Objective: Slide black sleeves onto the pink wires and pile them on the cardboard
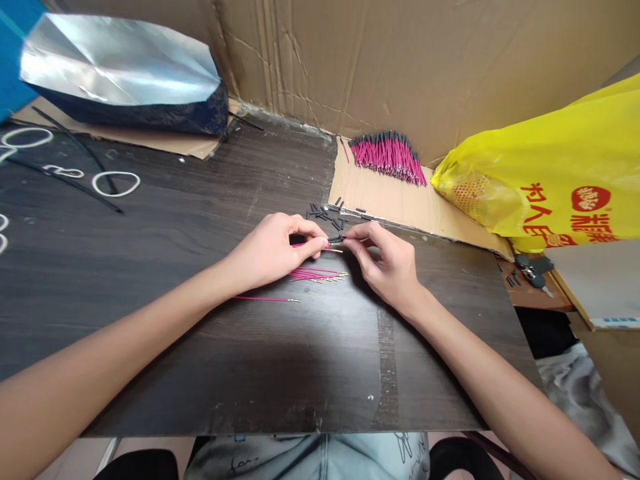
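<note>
A short black sleeve (336, 238) sits on the tip of a pink wire (309, 245), pinched between the left hand (273, 250) and right hand (387, 260) at mid-counter (150, 267). Just near, a few bare wires (317, 274) wait; farther off lie loose sleeves (333, 212) and a finished-looking bundle (387, 155).

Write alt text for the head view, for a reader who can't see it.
Two bare hands meet over a dark wood-grain table: the left hand pinches a thin pink wire while the right hand holds a short black sleeve at its tip. More loose pink wires lie below; small black tube pieces and a bundle of pink wires lie behind, beside a yellow plastic bag.
</note>
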The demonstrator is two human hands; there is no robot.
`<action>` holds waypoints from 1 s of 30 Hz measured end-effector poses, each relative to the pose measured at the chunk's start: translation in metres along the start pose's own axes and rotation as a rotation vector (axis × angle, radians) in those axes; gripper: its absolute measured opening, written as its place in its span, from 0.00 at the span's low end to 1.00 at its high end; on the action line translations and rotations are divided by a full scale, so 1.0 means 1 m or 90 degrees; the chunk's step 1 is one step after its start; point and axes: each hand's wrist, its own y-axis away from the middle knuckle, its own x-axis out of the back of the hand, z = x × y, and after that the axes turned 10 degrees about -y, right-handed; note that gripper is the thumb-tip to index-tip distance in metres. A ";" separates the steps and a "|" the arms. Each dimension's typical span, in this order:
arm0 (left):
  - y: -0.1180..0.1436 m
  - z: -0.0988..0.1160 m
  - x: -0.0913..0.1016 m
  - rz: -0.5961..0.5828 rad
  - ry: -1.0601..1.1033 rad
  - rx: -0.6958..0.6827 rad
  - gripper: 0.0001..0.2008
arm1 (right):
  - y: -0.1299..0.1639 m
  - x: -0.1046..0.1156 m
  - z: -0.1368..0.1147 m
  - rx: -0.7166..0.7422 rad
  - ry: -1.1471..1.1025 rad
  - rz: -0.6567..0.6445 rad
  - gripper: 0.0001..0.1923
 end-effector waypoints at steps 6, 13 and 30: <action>-0.001 -0.001 0.002 0.017 0.030 0.011 0.11 | -0.002 0.002 0.002 0.026 -0.007 -0.006 0.06; -0.001 0.000 0.002 0.015 0.024 0.011 0.11 | -0.003 0.002 0.004 0.056 0.012 -0.038 0.06; 0.002 0.002 -0.004 0.022 -0.011 -0.026 0.11 | -0.002 0.002 0.004 -0.017 -0.093 -0.015 0.06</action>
